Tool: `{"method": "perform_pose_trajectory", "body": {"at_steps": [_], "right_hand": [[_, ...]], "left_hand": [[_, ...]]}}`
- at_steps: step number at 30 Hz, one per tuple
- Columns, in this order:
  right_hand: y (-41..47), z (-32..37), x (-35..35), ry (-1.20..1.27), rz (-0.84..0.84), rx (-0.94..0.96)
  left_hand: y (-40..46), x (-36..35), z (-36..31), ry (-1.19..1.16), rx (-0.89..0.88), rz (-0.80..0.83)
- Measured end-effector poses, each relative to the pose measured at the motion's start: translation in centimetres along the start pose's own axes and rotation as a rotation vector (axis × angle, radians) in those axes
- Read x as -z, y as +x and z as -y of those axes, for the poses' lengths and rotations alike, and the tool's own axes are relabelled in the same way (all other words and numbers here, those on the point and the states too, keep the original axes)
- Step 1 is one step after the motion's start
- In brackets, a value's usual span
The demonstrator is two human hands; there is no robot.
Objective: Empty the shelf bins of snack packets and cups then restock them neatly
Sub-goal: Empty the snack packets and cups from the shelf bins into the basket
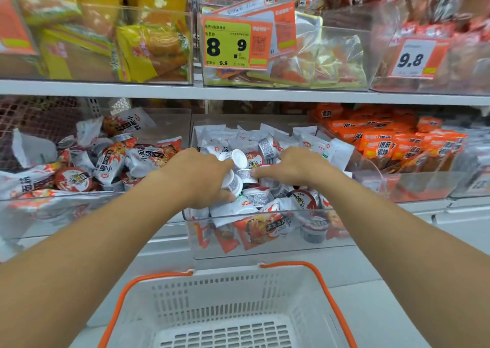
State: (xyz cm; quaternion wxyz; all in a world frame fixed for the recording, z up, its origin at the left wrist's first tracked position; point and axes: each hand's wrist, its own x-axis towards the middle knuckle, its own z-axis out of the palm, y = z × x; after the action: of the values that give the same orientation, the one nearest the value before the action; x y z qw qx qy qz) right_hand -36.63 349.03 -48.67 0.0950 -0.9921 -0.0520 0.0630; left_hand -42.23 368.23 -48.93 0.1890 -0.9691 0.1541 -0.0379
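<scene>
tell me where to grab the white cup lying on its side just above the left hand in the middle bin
Grip the white cup across its round side wall, coming from above. It lies tipped on the pile with its wall exposed, and the left hand already sits just below it, gripping other cups.

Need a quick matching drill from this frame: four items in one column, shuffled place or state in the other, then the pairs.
Items:
1. basket
2. left hand
3. yellow packets
4. orange packets

Place or state:
A. upper shelf, left bin
B. below the middle bin, orange handles
C. lower shelf, right bin
D. gripping small white cups in the middle bin

Pairs: 1-B, 2-D, 3-A, 4-C
</scene>
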Motion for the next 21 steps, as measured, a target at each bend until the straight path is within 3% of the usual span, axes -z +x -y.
{"method": "perform_pose_trajectory", "body": {"at_steps": [5,8,11,16,21], "right_hand": [[0.0,-0.9,1.0,0.21,-0.045,-0.01],[-0.1,-0.9,0.7,0.251,0.042,0.005],[0.0,-0.4,0.5,0.174,0.126,0.0],[0.5,-0.1,0.7,0.21,0.103,0.037],[0.4,-0.2,0.3,0.169,0.117,0.038]], "left_hand": [[-0.4,0.0,0.1,-0.163,0.017,-0.068],[-0.2,-0.1,0.1,-0.281,-0.022,-0.088],[0.9,0.2,0.0,-0.348,-0.031,-0.03],[2.6,-0.3,-0.2,-0.473,-0.028,0.047],[4.2,-0.8,-0.5,-0.435,-0.001,0.179]]}}
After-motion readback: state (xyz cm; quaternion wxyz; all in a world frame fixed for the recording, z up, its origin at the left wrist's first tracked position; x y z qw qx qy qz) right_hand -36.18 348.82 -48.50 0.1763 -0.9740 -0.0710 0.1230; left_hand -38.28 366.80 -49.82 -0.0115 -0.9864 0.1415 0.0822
